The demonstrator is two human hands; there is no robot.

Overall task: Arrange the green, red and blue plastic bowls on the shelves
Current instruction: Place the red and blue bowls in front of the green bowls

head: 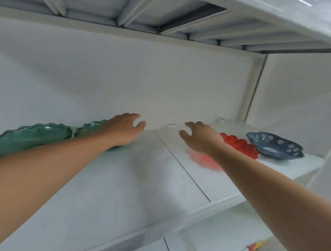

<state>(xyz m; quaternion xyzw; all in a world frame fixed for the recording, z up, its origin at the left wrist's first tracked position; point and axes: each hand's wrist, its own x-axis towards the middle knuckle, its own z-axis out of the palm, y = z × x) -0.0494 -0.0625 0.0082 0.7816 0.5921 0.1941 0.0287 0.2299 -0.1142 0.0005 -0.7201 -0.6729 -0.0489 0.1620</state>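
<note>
White shelf [140,180] carries two green bowls [29,137] left, red bowl [241,146] and blue bowl [274,146] right. Both hands, left [123,129] and right [201,139], hover empty, fingers apart. Plastic looks light, stiff, slick; grip the scalloped rims.

1. Both bare forearms stretch forward, reaching up and away from the camera.
2. Left hand [124,128] is palm down, fingers loosely spread, thumb out, gripping nothing.
3. Right hand [200,137] mirrors it, fingers apart, empty.

White shelf [140,180] bears green bowls [29,137], red bowl [241,146] (blue bowl [274,148] rightmost)
</note>
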